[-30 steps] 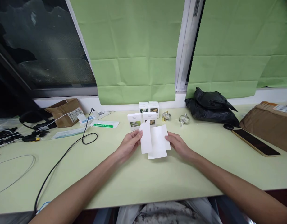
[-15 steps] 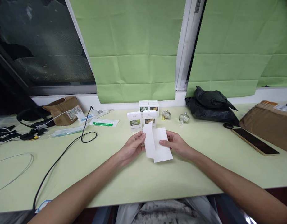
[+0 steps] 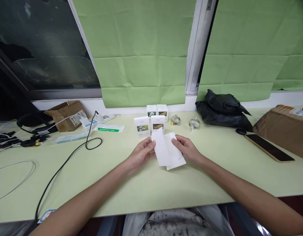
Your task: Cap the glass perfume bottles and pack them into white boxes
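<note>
Both hands hold a folded white sheet (image 3: 161, 152) of paper or thin card above the table. My left hand (image 3: 141, 152) pinches its left edge, thumb in front and fingers behind. At the right part, my right hand (image 3: 188, 149) grips with the thumb on the near face. Two panels of the sheet overlap in the middle, and their lower ends spread apart. Just behind stand a white box with a white-flower picture (image 3: 142, 127) and a white box with an orange-flower picture (image 3: 157, 121), the latter partly hidden by the sheet.
Two small white boxes (image 3: 157, 108) stand farther back. Right of them sit two ornate glass pieces (image 3: 175, 120). A black plastic bag (image 3: 222, 111), a phone (image 3: 269, 148) and a brown parcel (image 3: 284, 131) lie right. An opened carton (image 3: 65, 118) and black cable (image 3: 65, 164) are left.
The sheet has shifted slightly right and tilted, its lower ends swinging right. My right thumb has moved up and right along it. Both hands keep their hold.
</note>
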The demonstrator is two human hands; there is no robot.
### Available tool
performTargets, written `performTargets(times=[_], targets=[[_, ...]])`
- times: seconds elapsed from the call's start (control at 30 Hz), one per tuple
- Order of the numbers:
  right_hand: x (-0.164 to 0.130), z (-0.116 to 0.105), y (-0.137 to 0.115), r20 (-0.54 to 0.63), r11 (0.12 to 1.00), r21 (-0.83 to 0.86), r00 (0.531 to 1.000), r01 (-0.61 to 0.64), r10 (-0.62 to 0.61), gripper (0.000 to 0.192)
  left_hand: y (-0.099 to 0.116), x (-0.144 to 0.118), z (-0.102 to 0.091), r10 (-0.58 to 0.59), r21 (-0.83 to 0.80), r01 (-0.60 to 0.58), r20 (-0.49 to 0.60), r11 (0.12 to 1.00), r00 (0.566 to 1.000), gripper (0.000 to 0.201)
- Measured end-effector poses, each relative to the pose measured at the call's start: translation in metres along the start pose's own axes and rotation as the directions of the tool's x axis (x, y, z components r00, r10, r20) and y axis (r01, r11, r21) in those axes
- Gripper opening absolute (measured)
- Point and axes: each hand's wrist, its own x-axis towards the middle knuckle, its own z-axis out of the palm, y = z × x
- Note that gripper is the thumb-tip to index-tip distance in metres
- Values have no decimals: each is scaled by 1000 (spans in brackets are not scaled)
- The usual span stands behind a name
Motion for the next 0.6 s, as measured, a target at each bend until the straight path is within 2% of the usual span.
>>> performTargets(times=[0.13, 0.27, 0.33, 0.5, 0.6], targets=[[0, 1, 2, -13, 1000, 8, 1000, -25, 25, 49, -1, -2, 1, -1, 18, 1, 22, 1000, 1000, 33], [-2, 3, 1, -111, 978, -181, 985, 107, -128, 45, -1, -3, 3, 9, 34, -9, 9, 999, 1000, 43], [-2, 3, 0, -109, 967, -204, 978, 151, -176, 41, 0, -3, 4, 3, 25, -3, 3, 1000, 1000, 46], [1, -4, -1, -71, 998, 55, 997, 35, -31, 47, 6, -4, 3, -17, -49, 14, -50, 999, 999, 40], [4, -6, -3, -37, 985, 169, 999, 42, -36, 48, 10, -5, 1, -28, -89, 21, -80, 996, 996, 34]])
